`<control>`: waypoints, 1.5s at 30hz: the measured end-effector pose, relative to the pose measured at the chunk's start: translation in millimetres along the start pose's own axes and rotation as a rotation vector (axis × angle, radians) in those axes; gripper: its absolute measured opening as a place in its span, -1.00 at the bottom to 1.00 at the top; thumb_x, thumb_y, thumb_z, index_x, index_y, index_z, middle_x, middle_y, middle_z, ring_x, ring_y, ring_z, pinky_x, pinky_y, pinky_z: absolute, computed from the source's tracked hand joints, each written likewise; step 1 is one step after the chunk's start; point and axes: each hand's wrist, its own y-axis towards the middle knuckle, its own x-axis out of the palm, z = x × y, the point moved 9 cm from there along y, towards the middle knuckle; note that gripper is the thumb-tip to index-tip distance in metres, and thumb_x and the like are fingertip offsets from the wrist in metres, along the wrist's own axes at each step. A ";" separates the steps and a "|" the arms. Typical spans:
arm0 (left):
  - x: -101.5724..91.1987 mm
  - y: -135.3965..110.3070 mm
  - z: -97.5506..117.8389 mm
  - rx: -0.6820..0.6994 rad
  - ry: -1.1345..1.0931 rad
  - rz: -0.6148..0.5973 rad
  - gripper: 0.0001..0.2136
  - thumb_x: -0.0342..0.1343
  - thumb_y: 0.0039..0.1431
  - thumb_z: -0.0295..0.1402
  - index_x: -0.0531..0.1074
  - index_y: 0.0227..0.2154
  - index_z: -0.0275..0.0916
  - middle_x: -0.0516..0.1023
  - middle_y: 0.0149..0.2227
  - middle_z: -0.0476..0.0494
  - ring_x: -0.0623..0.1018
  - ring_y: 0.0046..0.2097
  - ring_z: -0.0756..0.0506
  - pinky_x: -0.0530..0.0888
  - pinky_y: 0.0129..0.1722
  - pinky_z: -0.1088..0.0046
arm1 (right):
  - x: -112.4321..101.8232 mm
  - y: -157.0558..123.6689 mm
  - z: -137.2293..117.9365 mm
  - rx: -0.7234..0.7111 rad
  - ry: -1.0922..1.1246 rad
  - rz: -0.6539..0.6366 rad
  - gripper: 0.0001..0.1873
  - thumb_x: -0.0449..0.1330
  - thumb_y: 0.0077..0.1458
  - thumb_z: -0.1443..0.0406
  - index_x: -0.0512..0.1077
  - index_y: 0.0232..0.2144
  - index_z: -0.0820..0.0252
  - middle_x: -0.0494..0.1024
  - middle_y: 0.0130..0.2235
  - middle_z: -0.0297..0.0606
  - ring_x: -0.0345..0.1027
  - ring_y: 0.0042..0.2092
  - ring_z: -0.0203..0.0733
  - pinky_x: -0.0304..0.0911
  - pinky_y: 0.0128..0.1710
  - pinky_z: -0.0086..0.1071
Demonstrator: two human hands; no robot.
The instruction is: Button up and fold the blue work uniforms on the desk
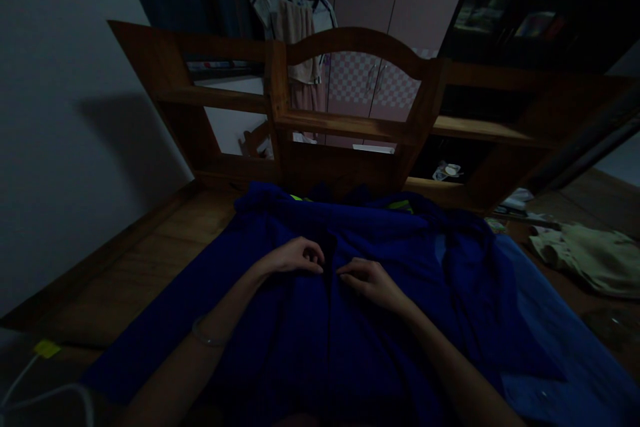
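A dark blue garment (310, 340) lies spread over a wooden bed surface, with a bit of yellow-green trim near its far edge. My left hand (296, 257) rests on the garment left of its middle opening, fingers curled and pinching the cloth edge. My right hand (367, 278) lies just right of the opening, fingers bent and pinching the other edge. The two hands almost touch. A thin bangle (205, 337) circles my left wrist.
A wooden headboard with shelves (350, 127) stands behind the garment. A pale wall (60, 147) runs along the left. A light green cloth (590, 253) lies at the right. A white cable (30, 387) and yellow tag sit at bottom left. Clothes hang on a hanger (295, 13) behind.
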 end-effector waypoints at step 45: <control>33.7 8.3 -8.1 -0.152 -0.546 0.078 -0.63 0.27 -0.11 -0.18 0.45 -0.32 -0.38 0.57 -0.39 -0.19 0.58 -0.37 -0.08 0.50 -0.27 0.39 | 2.1 12.5 27.6 0.122 0.215 0.114 -0.70 0.28 -0.05 0.14 0.45 -0.32 0.25 0.50 -0.42 -0.31 0.32 -0.45 -0.36 0.20 -0.46 -0.51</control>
